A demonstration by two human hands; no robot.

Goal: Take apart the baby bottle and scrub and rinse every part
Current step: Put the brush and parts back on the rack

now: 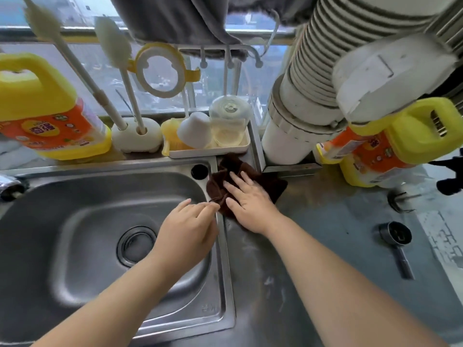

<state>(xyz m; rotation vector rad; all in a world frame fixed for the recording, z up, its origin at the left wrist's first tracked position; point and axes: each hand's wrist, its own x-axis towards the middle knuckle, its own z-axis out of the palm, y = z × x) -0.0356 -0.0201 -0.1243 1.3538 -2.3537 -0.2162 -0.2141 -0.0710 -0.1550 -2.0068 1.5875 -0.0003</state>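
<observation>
Beside the steel sink, the right hand lay flat, fingers straight, on a brown cloth. Left hand hovered over the basin's edge, fingers loosely curled, holding nothing. Behind, the clear baby bottle stood in a white tray beside a sponge.

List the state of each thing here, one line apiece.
Left hand: over the sink, fingers relaxed, holding nothing.
Right hand: flat on the brown cloth.
Brown cloth: crumpled on the counter.
Sink: nothing in the basin.
Brushes: standing upright in their holder.
</observation>
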